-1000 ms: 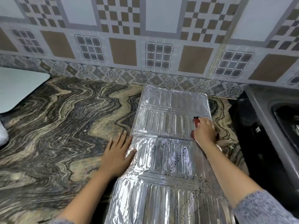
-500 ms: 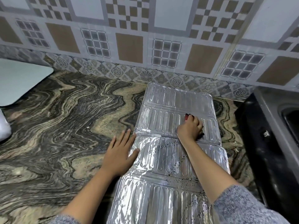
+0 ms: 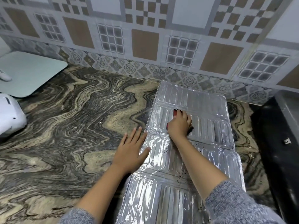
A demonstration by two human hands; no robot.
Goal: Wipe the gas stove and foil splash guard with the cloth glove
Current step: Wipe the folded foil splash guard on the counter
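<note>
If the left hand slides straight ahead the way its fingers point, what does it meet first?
The left hand lies flat, fingers pointing up and slightly right. Straight on, it would probably cross bare counter along the left edge of the foil guard, then meet the tiled wall. Whether it grazes the foil is hard to tell.

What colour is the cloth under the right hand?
Red and black cloth glove, under the right hand; head view.

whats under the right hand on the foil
A red and black cloth pokes out around the right hand, pressed on the foil splash guard. The hand covers most of the cloth, so its shape stays hidden.
</note>
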